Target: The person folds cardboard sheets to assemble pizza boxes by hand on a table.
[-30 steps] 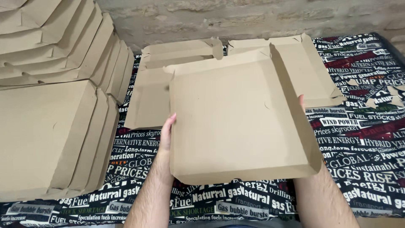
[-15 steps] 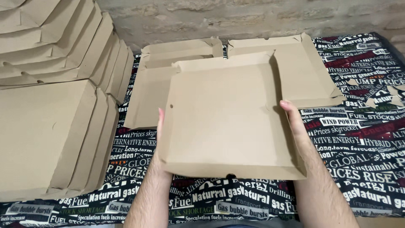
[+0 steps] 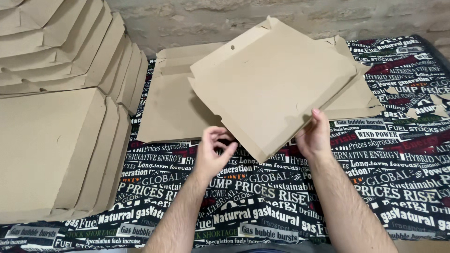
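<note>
Cardboard, brown and flat, cut as an unfolded box sheet (image 3: 272, 84), is tilted up in the air above a stack of flat brown box sheets (image 3: 168, 112) that lies on the cloth. One pointed corner of the raised sheet hangs down between the two hands.

The right hand (image 3: 315, 136) grips the sheet at its lower right edge. Its fingers (image 3: 317, 117) are closed on the edge, with the thumb on top and the other fingers hidden under the cardboard.

The left hand (image 3: 212, 152) is just below the sheet's lower left edge. Its fingers (image 3: 216, 132) are curled loosely, half open, and hold nothing. The fingertips are very close to the edge, but whether they touch it is not clear.

A black cloth covered with white and red printed words (image 3: 262, 201) lies under everything. On the left are tall piles of folded brown cardboard boxes (image 3: 51, 140), leaning one on another. Small scraps of brown cardboard (image 3: 433, 100) lie on the cloth at the far right. A rough stone wall (image 3: 187, 18) stands behind.
</note>
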